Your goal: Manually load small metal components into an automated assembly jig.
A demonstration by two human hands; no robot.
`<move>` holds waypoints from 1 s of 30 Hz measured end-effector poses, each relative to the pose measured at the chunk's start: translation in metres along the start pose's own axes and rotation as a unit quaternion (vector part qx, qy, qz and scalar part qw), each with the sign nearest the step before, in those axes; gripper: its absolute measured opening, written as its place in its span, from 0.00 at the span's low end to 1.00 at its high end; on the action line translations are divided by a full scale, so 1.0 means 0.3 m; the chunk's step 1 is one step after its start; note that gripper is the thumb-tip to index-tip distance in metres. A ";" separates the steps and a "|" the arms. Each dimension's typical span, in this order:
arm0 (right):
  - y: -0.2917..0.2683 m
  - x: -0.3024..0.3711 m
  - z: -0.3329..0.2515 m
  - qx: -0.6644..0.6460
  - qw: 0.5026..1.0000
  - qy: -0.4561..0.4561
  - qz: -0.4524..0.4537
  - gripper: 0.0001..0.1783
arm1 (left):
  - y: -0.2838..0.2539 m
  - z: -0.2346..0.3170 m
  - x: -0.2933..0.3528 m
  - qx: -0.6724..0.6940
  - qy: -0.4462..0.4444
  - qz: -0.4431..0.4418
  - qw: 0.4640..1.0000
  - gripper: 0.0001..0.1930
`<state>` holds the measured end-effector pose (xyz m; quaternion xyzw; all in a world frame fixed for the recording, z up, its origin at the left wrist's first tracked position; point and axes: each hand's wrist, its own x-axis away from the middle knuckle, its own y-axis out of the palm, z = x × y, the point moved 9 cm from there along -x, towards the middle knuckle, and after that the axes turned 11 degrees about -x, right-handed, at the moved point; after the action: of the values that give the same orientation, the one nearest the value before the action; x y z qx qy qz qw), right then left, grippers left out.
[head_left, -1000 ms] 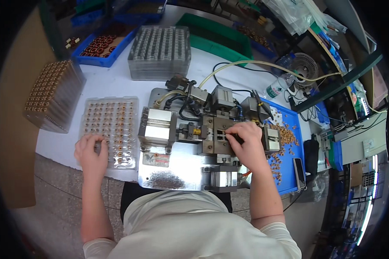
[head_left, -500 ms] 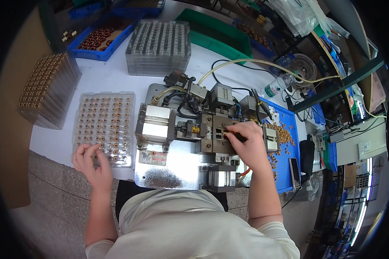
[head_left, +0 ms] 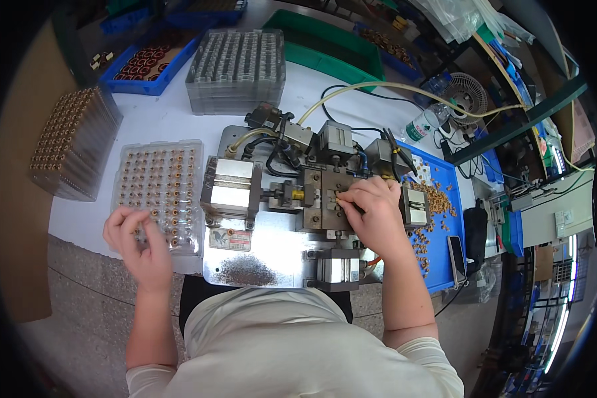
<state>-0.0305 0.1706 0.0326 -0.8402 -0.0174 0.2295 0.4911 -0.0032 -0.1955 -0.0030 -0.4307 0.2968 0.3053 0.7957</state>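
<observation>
Right hand (head_left: pixel 377 212) fingers pinch a small brass part at the metal fixture (head_left: pixel 325 199), left hand (head_left: pixel 138 242) fingers curl over the nearly full clear tray (head_left: pixel 156 192); loose parts (head_left: pixel 434 199) remain beside the right hand.

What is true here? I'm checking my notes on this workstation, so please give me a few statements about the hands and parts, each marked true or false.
1. The right hand has its fingertips at the middle of the metal press fixture. True.
2. The left hand rests on the green bin. False: it is at the near edge of the clear plastic tray of small brass parts, and the green bin lies far back on the table.
3. Loose brass parts lie in the blue tray to the right of the fixture. True.
4. The small fan stands at the person's left. False: the small fan stands at the back right.
5. A pale hose runs to the fixture. True.
</observation>
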 end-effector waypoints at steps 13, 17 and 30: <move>-0.297 0.198 0.106 -0.087 0.969 0.078 0.217 0.09 | 0.432 0.826 -0.012 0.207 0.323 -0.276 0.881 0.04; -0.478 0.525 0.355 -0.090 0.907 0.257 0.322 0.08 | 0.488 0.855 0.030 0.168 0.371 -0.326 0.853 0.05; -0.408 1.018 0.612 0.036 0.791 0.579 0.194 0.16 | 0.382 0.790 -0.077 0.179 0.238 -0.294 0.908 0.06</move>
<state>0.1927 0.4618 -0.0536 -0.7831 0.4418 -0.2094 0.3845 -0.0532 0.0554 0.0636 -0.4087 0.3873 -0.1121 0.8188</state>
